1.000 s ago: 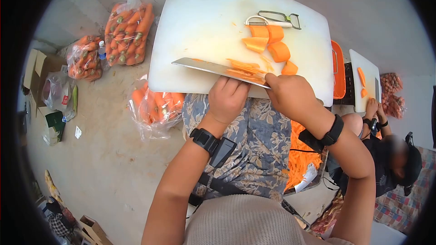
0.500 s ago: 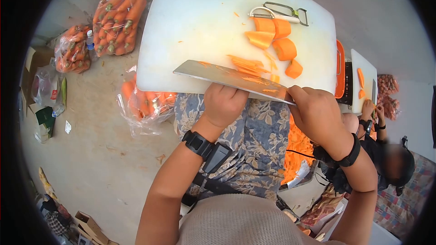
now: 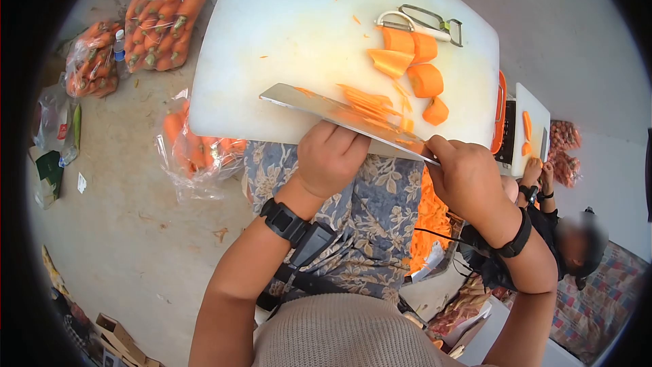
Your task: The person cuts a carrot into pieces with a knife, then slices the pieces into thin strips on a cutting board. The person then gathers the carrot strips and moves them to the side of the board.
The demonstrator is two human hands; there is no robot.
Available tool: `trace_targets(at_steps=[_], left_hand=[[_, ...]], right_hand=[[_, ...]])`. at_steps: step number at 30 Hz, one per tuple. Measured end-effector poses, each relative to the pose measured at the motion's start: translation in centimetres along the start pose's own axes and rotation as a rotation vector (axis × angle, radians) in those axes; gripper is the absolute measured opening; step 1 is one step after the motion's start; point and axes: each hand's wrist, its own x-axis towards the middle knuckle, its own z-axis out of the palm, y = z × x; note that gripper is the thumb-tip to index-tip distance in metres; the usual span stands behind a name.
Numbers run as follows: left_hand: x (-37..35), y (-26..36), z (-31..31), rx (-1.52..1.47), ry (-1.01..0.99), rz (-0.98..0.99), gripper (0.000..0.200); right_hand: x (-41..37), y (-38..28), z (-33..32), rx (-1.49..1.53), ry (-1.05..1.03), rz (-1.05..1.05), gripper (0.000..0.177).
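The knife (image 3: 339,113) lay slantwise over the near part of the white cutting board (image 3: 272,34), its broad blade dotted with bits of carrot. Your right hand (image 3: 470,175) was closed around its handle end, fingers wrapped tight. Your left hand (image 3: 331,158) was at the blade's near edge, its fingers bent and their tips hidden beneath the metal — whether they pinched anything, I cannot tell.

Just beyond the blade lay a loose heap of thin carrot strips (image 3: 367,102), some touching it. Farther up and to the right sat thick carrot chunks (image 3: 426,81), several bunched together and one nearer your right hand. What looked like two peelers (image 3: 432,32) overlapped behind them.

Your lap, under a flowered cloth (image 3: 367,194), was just below the board, with a mass of shredded carrot (image 3: 426,221) beside it on the right. A clear bag of carrots (image 3: 197,153) rested by the board's left corner; two more bags (image 3: 166,24) stood farther off on the floor (image 3: 136,231), a bottle (image 3: 119,49) between them.

Off to the right — well apart from you — another person (image 3: 574,241) had both hands at a smaller board (image 3: 532,105) bearing carrot pieces (image 3: 527,132).
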Motion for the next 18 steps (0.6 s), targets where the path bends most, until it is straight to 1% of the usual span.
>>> trace_targets(at_steps=[2, 4, 11, 14, 16, 18], left_hand=[[0.1, 0.2, -0.3, -0.008, -0.016, -0.010, 0.020], [0.2, 0.1, -0.3, -0.016, -0.033, -0.018, 0.019], [0.2, 0.1, 0.0, -0.015, 0.011, -0.026, 0.018], [0.3, 0.1, 0.0, -0.008, 0.020, -0.036, 0.018], [0.4, 0.1, 0.2, -0.001, 0.028, -0.031, 0.018], [0.4, 0.0, 0.3, -0.007, 0.042, -0.031, 0.018]], right_hand=[[0.1, 0.1, 0.1, 0.009, -0.009, 0.010, 0.014], [0.2, 0.3, 0.1, -0.025, 0.007, -0.048, 0.022], [1.3, 0.0, -0.7, -0.034, -0.072, -0.019, 0.024], [1.8, 0.3, -0.5, 0.020, -0.080, -0.035, 0.023], [2.4, 0.5, 0.5, 0.091, -0.013, -0.069, 0.022], [3.4, 0.1, 1.1, 0.113, 0.002, -0.080, 0.021]])
